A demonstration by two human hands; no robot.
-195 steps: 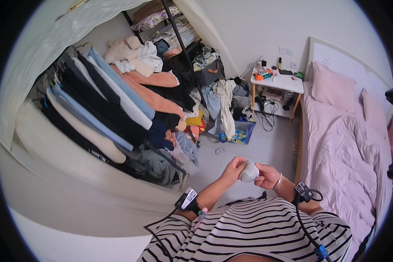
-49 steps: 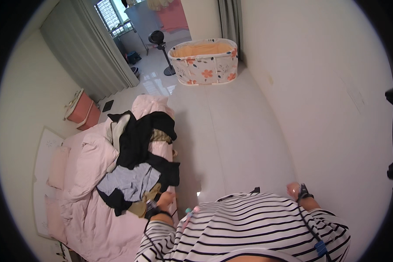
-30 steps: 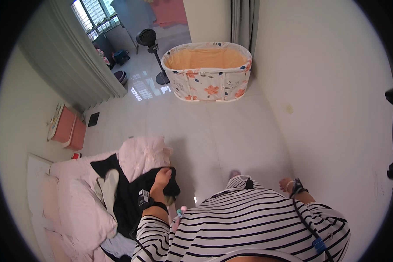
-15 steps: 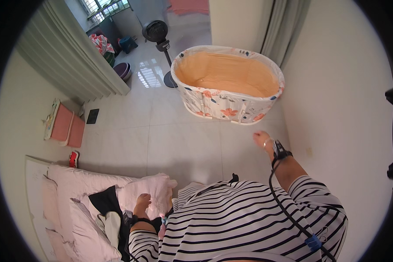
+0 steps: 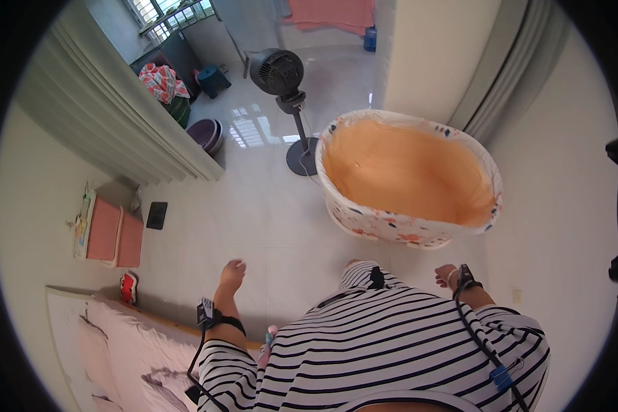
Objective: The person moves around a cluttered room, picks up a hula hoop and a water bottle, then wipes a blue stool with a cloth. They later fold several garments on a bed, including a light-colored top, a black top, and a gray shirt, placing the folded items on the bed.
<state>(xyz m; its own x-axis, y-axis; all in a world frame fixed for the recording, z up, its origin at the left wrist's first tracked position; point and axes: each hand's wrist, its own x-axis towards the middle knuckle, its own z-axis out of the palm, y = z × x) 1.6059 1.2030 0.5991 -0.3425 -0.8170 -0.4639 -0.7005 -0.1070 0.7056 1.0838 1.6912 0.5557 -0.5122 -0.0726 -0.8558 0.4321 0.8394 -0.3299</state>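
Note:
My left hand (image 5: pixel 233 274) hangs over the pale tiled floor (image 5: pixel 271 226), its fingers loosely curled in, with nothing visible in it. A small device on a black strap (image 5: pixel 216 316) is fixed round my left forearm. My right hand (image 5: pixel 446 276) is low in front of the folding tub (image 5: pixel 408 225), apart from it, with its fingers curled and no object showing. The tub has an orange lining and a white outside with a flower print. On my right wrist are a pale bracelet and a black strapped device (image 5: pixel 466 278) with a cable.
A black pedestal fan (image 5: pixel 281 74) stands beside the tub, its cord on the floor. A black flat scale-like square (image 5: pixel 156 215) and a pink storage box (image 5: pixel 125 237) lie left. A bed with pink bedding (image 5: pixel 123 343) is at lower left. Curtains (image 5: pixel 103 103) frame the doorway.
I have moved forward, so the tub and fan are nearer and the bed has slid back. My left hand has swung forward from above the bedding; my right hand has drawn back.

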